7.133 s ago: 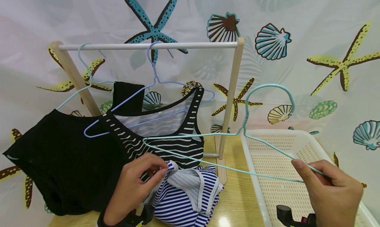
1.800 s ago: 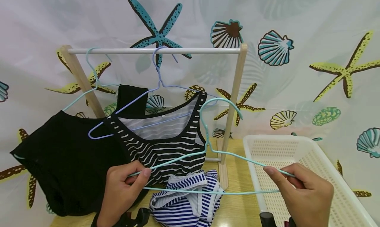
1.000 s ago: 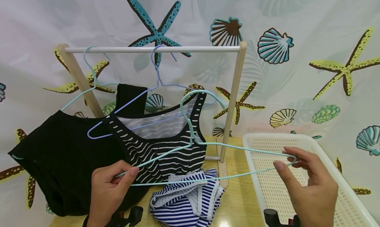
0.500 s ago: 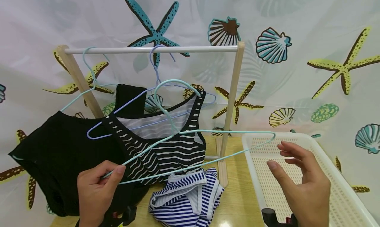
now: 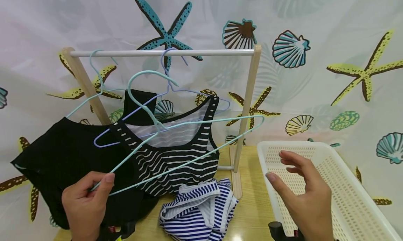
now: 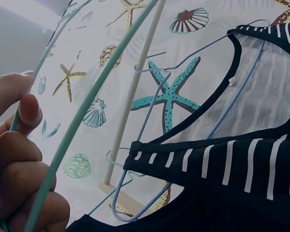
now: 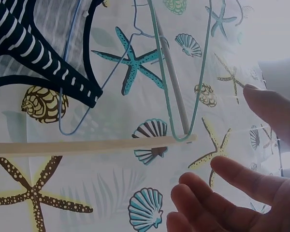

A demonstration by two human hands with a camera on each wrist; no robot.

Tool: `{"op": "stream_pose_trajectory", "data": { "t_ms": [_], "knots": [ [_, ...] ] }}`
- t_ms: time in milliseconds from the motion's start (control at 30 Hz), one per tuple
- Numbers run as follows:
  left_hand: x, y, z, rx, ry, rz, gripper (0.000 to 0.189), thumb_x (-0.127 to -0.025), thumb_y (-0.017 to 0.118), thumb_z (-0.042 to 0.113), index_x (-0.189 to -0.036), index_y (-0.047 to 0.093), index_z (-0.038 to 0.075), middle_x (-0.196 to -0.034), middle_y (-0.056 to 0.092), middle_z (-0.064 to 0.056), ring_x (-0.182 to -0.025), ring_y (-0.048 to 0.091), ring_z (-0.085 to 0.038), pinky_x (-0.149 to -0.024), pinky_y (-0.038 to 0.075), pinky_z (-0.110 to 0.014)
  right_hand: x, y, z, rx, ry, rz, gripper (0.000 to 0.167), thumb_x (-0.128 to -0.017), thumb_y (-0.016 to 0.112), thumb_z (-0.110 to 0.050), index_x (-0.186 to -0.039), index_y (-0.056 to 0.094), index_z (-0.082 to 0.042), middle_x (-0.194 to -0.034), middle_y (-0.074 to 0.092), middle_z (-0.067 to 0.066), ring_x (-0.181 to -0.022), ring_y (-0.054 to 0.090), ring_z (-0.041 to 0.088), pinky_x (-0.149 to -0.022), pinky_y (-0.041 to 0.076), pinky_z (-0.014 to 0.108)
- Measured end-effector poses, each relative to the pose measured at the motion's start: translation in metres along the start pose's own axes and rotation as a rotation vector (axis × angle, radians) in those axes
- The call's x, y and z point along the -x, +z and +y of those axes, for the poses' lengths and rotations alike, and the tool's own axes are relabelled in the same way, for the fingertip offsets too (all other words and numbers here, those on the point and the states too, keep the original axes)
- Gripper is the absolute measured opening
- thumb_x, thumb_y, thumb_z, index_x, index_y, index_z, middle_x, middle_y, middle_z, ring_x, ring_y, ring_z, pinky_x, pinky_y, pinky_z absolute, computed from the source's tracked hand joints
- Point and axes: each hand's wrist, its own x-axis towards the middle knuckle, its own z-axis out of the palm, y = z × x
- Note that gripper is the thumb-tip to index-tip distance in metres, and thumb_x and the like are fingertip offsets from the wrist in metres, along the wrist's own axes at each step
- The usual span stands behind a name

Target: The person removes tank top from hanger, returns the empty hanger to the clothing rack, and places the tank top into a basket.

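My left hand [image 5: 86, 202] pinches the left end of a mint-green wire hanger [image 5: 195, 160] between thumb and fingers. The hanger tilts up to the right, its hook in front of the striped top and its far end near the rack's right post. Over the white basket, my right hand [image 5: 302, 195] holds nothing, its thumb and fingers spread apart. A blue-and-white striped garment [image 5: 198, 213] lies folded on the table between the hands. In the right wrist view the hanger's rounded end [image 7: 181, 137] is apart from the right fingers.
A small rack [image 5: 217, 52] carries a black garment [image 5: 78, 157] on a mint hanger and a black-and-white striped top [image 5: 179, 164] on a purple hanger [image 5: 168, 80]. The white plastic basket [image 5: 266, 178] stands at the right. A patterned curtain [image 5: 315, 94] hangs behind.
The right hand has let go of the hanger and moved slightly left. The left hand has carried the hanger leftward, and its right end has swung upward, away from the basket.
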Motion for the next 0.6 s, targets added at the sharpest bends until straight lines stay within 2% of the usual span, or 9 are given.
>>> {"op": "stream_pose_trajectory", "data": {
  "t_ms": [100, 167, 300, 467, 600],
  "knots": [
    [-0.001, -0.004, 0.000, 0.031, 0.004, 0.031, 0.015, -0.082, 0.066, -0.014, -0.068, 0.063, -0.008, -0.050, 0.041, 0.004, -0.040, 0.026, -0.004, -0.040, 0.020, -0.023, 0.004, 0.006, -0.001, 0.000, -0.032, -0.016, 0.064, -0.069, 0.084, 0.002, -0.126, 0.062, -0.015, -0.114, 0.064, -0.003, -0.104, 0.058, 0.005, -0.088, 0.040, 0.016],
    [-0.002, -0.003, 0.002, 0.020, -0.015, 0.039, 0.015, -0.083, 0.066, -0.012, -0.069, 0.064, -0.009, -0.050, 0.043, 0.004, -0.040, 0.027, -0.004, -0.040, 0.021, -0.022, 0.005, 0.008, -0.002, 0.005, -0.020, -0.023, 0.064, -0.069, 0.084, 0.000, -0.126, 0.062, -0.018, -0.115, 0.063, -0.007, -0.103, 0.058, 0.004, -0.088, 0.040, 0.015],
    [-0.003, -0.005, 0.008, -0.072, -0.085, 0.052, 0.017, -0.085, 0.068, -0.007, -0.068, 0.064, -0.006, -0.050, 0.044, 0.004, -0.040, 0.028, -0.005, -0.042, 0.025, -0.021, 0.006, 0.008, -0.004, 0.030, -0.007, -0.074, 0.059, -0.074, 0.083, -0.006, -0.126, 0.061, -0.022, -0.114, 0.062, -0.010, -0.101, 0.057, 0.002, -0.087, 0.040, 0.015],
    [-0.003, -0.008, 0.009, -0.167, -0.141, 0.076, 0.018, -0.085, 0.071, 0.000, -0.069, 0.065, -0.001, -0.048, 0.041, 0.005, -0.040, 0.027, -0.006, -0.043, 0.024, -0.022, 0.003, -0.001, -0.009, 0.119, -0.102, -0.146, 0.052, -0.078, 0.081, -0.012, -0.125, 0.062, -0.022, -0.114, 0.064, -0.008, -0.094, 0.058, 0.001, -0.083, 0.041, 0.013],
    [-0.008, -0.008, 0.008, -0.177, -0.150, 0.085, 0.018, -0.086, 0.072, 0.004, -0.070, 0.066, 0.000, -0.048, 0.040, 0.005, -0.041, 0.027, -0.007, -0.043, 0.023, -0.023, -0.003, -0.012, -0.014, 0.160, -0.163, -0.223, 0.051, -0.078, 0.081, -0.014, -0.123, 0.061, -0.023, -0.116, 0.064, -0.007, -0.091, 0.061, 0.005, -0.080, 0.042, 0.011]
  ]
}}
